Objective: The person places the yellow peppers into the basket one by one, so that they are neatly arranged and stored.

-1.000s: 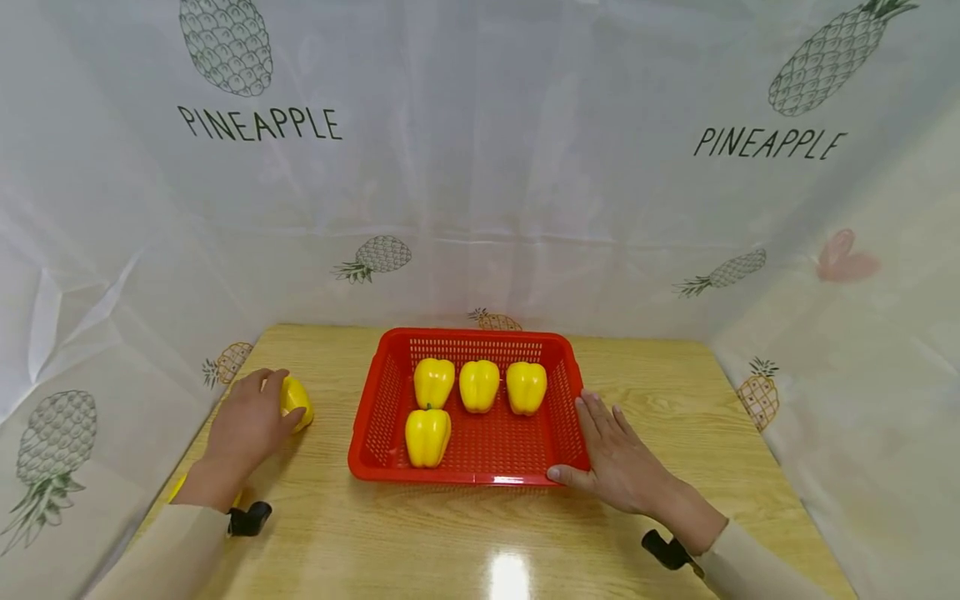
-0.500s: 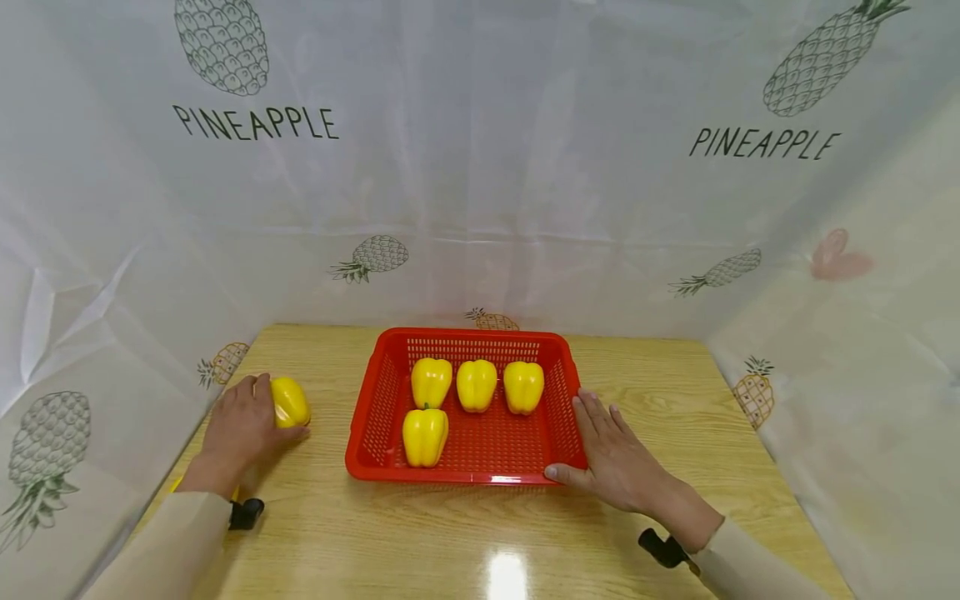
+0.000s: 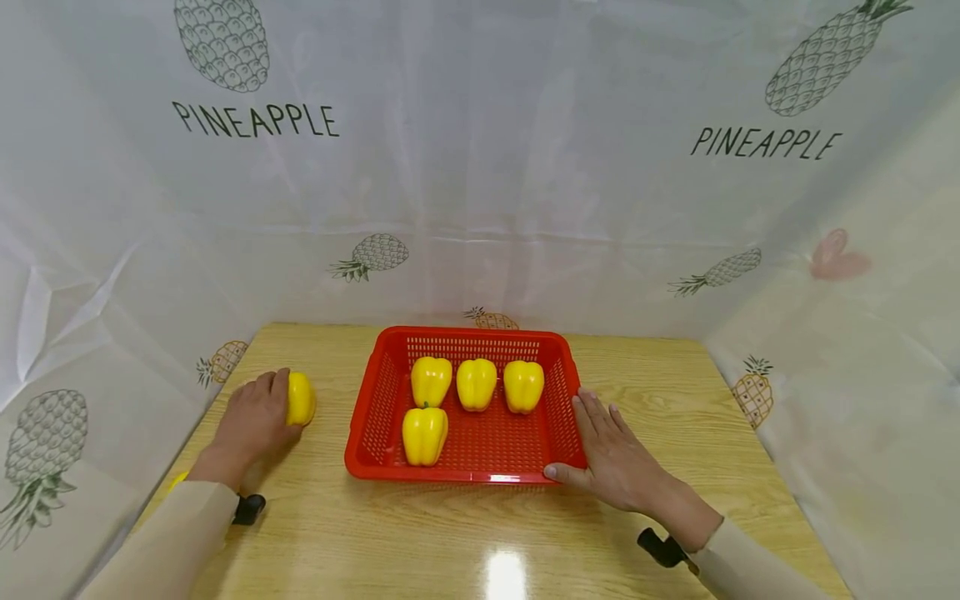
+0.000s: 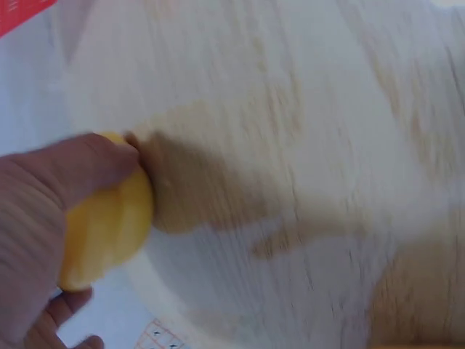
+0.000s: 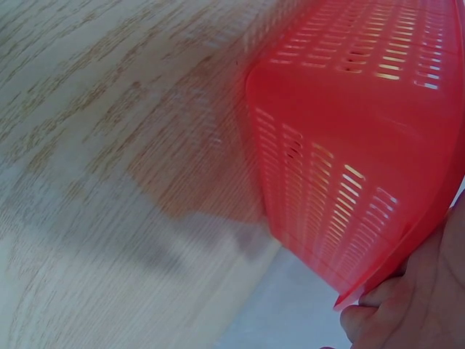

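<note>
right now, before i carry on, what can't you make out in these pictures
Pepper in the left hand, head view: its left side is hidden by the hand.
Yellow thing, head view: mostly hidden by the left sleeve, so I can't tell what it is.
Red piece, left wrist view: cut off at the top left corner.
Right hand, right wrist view: cut off by the right and bottom edges.

Gripped yellow pepper (image 3: 303, 399), left of red slotted basket (image 3: 495, 443), four glossy yellow peppers (image 3: 477, 385) inside
</note>
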`<state>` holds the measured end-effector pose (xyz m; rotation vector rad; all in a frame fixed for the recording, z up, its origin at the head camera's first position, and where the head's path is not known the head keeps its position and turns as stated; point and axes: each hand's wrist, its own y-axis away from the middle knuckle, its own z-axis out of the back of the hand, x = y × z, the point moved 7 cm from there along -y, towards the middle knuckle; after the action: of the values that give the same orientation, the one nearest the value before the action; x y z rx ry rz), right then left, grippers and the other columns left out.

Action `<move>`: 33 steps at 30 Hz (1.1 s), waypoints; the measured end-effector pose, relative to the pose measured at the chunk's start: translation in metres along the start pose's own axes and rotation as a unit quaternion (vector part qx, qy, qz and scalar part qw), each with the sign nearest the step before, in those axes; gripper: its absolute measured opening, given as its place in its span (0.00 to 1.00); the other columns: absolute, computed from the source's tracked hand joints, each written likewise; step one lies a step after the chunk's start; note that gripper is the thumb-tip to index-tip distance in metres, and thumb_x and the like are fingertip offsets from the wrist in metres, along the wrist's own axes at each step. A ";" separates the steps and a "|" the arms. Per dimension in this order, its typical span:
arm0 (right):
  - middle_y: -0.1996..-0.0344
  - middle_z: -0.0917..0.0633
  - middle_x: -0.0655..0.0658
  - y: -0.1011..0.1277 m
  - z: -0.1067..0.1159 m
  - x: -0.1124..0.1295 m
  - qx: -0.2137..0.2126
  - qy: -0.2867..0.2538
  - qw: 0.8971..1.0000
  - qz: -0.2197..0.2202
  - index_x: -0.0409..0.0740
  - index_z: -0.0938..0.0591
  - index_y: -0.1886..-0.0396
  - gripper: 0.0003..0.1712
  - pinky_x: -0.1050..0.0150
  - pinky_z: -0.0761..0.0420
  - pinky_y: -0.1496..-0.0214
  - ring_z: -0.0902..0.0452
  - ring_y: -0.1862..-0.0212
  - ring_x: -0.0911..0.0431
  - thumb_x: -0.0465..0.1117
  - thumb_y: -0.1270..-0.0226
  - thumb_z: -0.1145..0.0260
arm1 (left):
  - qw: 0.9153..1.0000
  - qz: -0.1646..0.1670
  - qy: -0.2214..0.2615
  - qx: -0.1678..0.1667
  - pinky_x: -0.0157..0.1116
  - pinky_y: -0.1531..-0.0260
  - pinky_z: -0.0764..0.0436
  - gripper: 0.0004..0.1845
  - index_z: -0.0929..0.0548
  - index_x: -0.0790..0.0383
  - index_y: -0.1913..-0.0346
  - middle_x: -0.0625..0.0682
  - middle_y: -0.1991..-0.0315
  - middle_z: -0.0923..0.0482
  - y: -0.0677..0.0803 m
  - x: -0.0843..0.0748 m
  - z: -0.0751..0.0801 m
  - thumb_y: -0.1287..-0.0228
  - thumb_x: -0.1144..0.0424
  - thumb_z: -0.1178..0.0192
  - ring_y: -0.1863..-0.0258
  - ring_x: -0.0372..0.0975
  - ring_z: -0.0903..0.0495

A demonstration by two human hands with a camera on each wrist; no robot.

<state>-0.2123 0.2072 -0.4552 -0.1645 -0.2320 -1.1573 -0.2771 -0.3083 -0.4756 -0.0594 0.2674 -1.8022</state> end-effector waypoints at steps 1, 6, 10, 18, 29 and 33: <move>0.16 0.49 0.30 0.000 0.000 0.000 0.000 0.000 1.000 0.000 0.29 0.48 0.16 0.67 0.31 0.51 0.17 0.54 0.15 0.35 0.78 0.30 0.42 | 1.000 -0.008 -0.003 0.000 0.71 0.37 0.31 0.51 0.40 0.80 0.29 0.79 0.39 0.29 -0.002 -0.001 0.000 0.46 0.57 0.23 0.43 0.71 0.27; 0.16 0.49 0.30 0.000 -0.001 0.000 -0.001 -0.002 1.000 0.000 0.29 0.48 0.16 0.67 0.31 0.51 0.17 0.54 0.15 0.35 0.78 0.30 0.42 | 0.999 -0.036 -0.016 0.025 0.74 0.33 0.36 0.52 0.41 0.78 0.28 0.78 0.38 0.29 -0.009 -0.005 -0.006 0.47 0.58 0.21 0.37 0.70 0.28; 0.16 0.49 0.29 0.000 -0.001 0.000 -0.002 -0.002 1.000 0.001 0.28 0.48 0.16 0.67 0.31 0.51 0.17 0.54 0.15 0.35 0.77 0.30 0.42 | 0.998 -0.053 -0.025 0.025 0.70 0.35 0.31 0.52 0.41 0.80 0.30 0.78 0.40 0.28 -0.013 -0.007 -0.008 0.48 0.57 0.20 0.40 0.69 0.27; 0.17 0.47 0.28 0.002 0.001 0.001 -0.009 0.001 1.000 0.002 0.27 0.46 0.17 0.66 0.31 0.49 0.18 0.52 0.16 0.34 0.77 0.30 0.41 | 0.998 -0.056 -0.028 0.012 0.63 0.41 0.25 0.47 0.36 0.78 0.40 0.71 0.50 0.25 -0.018 -0.011 -0.009 0.50 0.52 0.19 0.50 0.63 0.24; 0.17 0.46 0.28 0.000 0.001 0.001 -0.010 0.010 1.000 0.005 0.27 0.46 0.17 0.66 0.31 0.47 0.18 0.50 0.16 0.34 0.78 0.30 0.42 | 0.996 -0.072 -0.042 -0.011 0.61 0.42 0.22 0.48 0.37 0.80 0.41 0.70 0.54 0.25 -0.017 -0.013 -0.008 0.52 0.53 0.18 0.53 0.61 0.23; 0.17 0.46 0.28 0.000 0.001 0.001 -0.010 0.009 1.000 0.005 0.27 0.46 0.17 0.67 0.31 0.47 0.18 0.50 0.16 0.34 0.77 0.30 0.42 | 0.996 -0.080 -0.044 -0.018 0.58 0.48 0.19 0.48 0.37 0.79 0.41 0.69 0.55 0.26 -0.018 -0.014 -0.006 0.52 0.53 0.17 0.57 0.58 0.24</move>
<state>-0.2119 0.2063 -0.4538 -0.1724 -0.2041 -1.1512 -0.2920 -0.2903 -0.4765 -0.1896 0.2386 -1.9475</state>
